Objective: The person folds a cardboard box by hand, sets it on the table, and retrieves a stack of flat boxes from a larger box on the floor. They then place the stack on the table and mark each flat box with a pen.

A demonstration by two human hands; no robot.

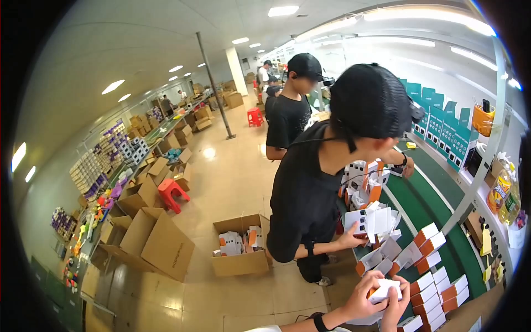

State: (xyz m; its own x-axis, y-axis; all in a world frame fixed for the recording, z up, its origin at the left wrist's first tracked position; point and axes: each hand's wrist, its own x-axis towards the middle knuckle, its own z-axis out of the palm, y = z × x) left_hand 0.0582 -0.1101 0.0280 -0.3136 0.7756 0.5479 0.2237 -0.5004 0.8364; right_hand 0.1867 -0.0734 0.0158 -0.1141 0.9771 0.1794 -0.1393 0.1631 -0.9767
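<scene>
One white box (385,289) was in hand; more than six stacked boxes (426,301) stood to its right; two red stools (173,195) stood farther left. Left hand (362,299): forearm entered from the lower edge, fingers curled. Right hand (399,304): raised opposite, fingers bent. The two-handed grip was narrow, holding the white box between the palms.

ceiling lights (113,87) gleam on the glossy tan floor (232,182).

left hand (362,299) bare | right hand (399,302) bare | left wristband (319,322) black | left sleeve (267,328) white
</scene>
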